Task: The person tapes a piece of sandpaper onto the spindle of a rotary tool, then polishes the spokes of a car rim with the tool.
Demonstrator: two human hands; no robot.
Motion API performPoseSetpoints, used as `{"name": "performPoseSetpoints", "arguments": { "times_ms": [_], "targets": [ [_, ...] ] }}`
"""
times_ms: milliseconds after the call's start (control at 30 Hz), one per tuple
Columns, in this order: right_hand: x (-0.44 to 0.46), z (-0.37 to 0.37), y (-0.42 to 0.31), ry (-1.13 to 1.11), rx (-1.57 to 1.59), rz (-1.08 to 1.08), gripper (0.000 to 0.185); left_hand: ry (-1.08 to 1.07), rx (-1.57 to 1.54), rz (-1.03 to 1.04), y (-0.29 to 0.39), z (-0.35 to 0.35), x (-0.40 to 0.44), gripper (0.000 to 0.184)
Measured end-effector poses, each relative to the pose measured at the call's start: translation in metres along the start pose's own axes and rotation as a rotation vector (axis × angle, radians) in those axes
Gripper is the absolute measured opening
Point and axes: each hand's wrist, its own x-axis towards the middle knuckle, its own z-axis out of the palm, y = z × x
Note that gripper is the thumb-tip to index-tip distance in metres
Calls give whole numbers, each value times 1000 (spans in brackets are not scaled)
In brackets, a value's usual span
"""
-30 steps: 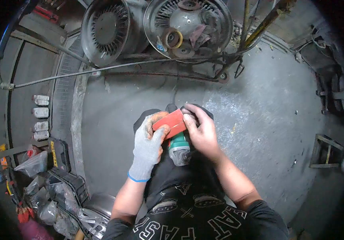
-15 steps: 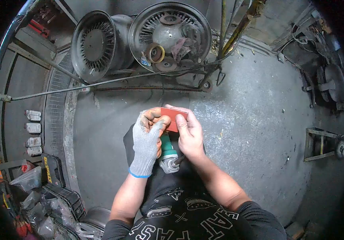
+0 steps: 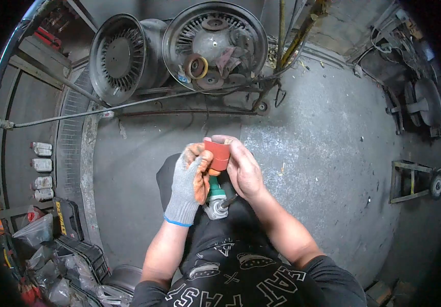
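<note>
A small piece of red sandpaper [image 3: 218,155] is held up in front of my body, with a crease across it. My left hand [image 3: 191,168], in a grey knit glove with an orange palm, pinches its left side between thumb and fingers. Bare, my right hand [image 3: 246,171] grips the right edge, its fingers curled behind the sheet and partly hidden. Below the hands, a green and silver angle grinder [image 3: 217,203] rests on my lap. Its upper end is hidden behind the gloved hand.
Ahead, two wheel rims [image 3: 120,58] stand on a metal frame [image 3: 179,112]. The right-hand rim holds tape rolls [image 3: 196,66], discs and a rag. A hose [image 3: 128,106] crosses at the left. Bottles [image 3: 42,165], a toolbox [image 3: 68,219] and a wheeled stand [image 3: 410,181] are at the sides.
The sandpaper has been bent and now looks narrower, with a crease. My right thumb has moved from its front to its right edge. My left hand still pinches it.
</note>
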Motion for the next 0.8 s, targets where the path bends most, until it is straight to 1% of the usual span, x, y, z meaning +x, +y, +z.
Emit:
{"name": "performPoseSetpoints", "arguments": {
  "times_ms": [67,100,133,200,233,267,333,367,400,467,533,567,600,667,733,800],
  "targets": [
    [-9,1,-7,84,-437,-96,40,116,-22,150,5,1,-1,19],
    [-10,-5,-5,104,-365,-136,33,117,-48,169,5,-2,-2,23],
    [-12,-12,-6,108,-362,-132,33,120,-47,165,7,-4,-5,23],
    [-14,-21,-11,138,-537,15,31,22,-11,71,15,-7,-13,28],
    [-16,-23,-12,144,-614,14,30,0,44,6,24,-3,-21,34],
    [-17,-24,-12,153,-610,21,30,3,46,-5,24,-8,-22,34],
    [-23,-25,-13,49,-531,25,35,-97,247,-39,26,-20,-20,37],
    [-28,-26,-14,65,-560,-19,40,-56,301,-21,23,-32,-17,34],
    [-37,-38,-8,106,-513,-2,42,-48,307,-25,25,-34,-22,34],
    [-62,-64,12,42,-515,90,40,-64,47,-33,37,-35,-27,33],
    [-83,-70,43,-133,-576,153,37,-9,88,-33,40,-38,-29,32],
    [-90,-68,52,-242,-835,95,33,9,55,-30,40,-39,-30,32],
    [-93,-59,63,-142,-677,130,29,25,19,-26,40,-39,-29,32],
    [-88,-66,87,-77,-747,7,25,61,26,-17,39,-39,-29,30],
    [-75,-48,74,-72,-765,38,23,95,42,-14,37,-42,-29,27],
    [-59,-31,63,-63,-776,67,20,152,64,44,36,-45,-29,28]
  ]
}}
